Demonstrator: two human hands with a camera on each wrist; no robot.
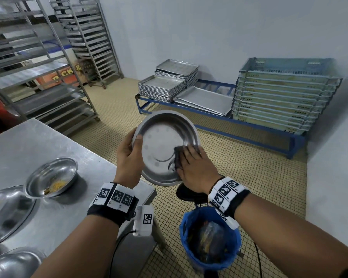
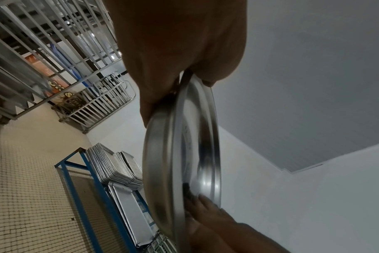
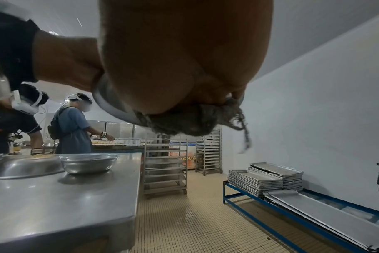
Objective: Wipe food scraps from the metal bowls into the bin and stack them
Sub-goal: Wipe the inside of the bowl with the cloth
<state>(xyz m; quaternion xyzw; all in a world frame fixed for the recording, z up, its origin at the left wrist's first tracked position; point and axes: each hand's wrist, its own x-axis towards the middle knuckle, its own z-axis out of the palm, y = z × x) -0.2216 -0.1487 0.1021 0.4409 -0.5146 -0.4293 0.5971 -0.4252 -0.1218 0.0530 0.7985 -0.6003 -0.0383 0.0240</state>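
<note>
Metal bowl (image 1: 161,145) is tilted up in the air off the table (image 1: 28,141) corner, above the floor beyond the blue-lined bin (image 1: 209,237). On the table at my left a small bowl (image 1: 52,177) with yellow scraps sits upright. My left hand (image 1: 129,155) pinches the raised bowl's left rim, thumb inside. My right hand (image 1: 195,169), fingers spread flat, presses a dark cloth (image 1: 177,157) against its inner right wall

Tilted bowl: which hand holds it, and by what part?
The left hand grips the metal bowl by its left rim; the right hand presses a dark cloth inside.
</note>
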